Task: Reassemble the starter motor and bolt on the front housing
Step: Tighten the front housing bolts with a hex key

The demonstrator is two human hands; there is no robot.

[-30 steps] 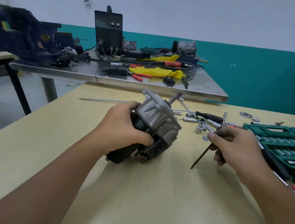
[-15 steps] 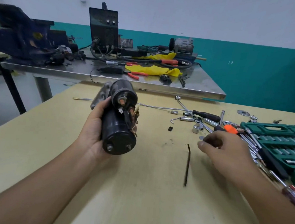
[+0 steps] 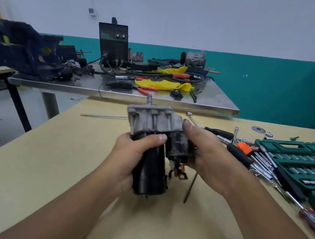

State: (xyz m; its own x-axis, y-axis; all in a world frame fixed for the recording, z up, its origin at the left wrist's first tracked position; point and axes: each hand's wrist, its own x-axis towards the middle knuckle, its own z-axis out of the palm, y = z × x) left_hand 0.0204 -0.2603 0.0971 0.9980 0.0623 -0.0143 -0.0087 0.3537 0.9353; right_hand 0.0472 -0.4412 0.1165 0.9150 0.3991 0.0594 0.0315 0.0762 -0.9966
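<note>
I hold the starter motor [image 3: 151, 168] upright above the yellow table [image 3: 53, 167], its grey cast front housing [image 3: 151, 119] on top with a short shaft sticking up. My left hand [image 3: 132, 155] grips the black motor body from the left, thumb across the front. My right hand [image 3: 207, 154] grips the black solenoid on the right side, fingertips reaching the housing edge. Copper terminals [image 3: 180, 172] hang below the solenoid. A long dark through bolt [image 3: 189, 189] lies on the table just right of the motor, partly behind my right hand.
A green socket set case [image 3: 301, 162] sits at the right edge with loose screwdrivers, hex keys and sockets [image 3: 254, 156] beside it. A thin rod [image 3: 103, 116] lies at the far left of the table. Behind stands a steel bench [image 3: 211, 101] with a welder, a vise and yellow rags.
My left hand turned the motor so the front housing points up. My right hand left the long bolt on the table and took hold of the solenoid side.
</note>
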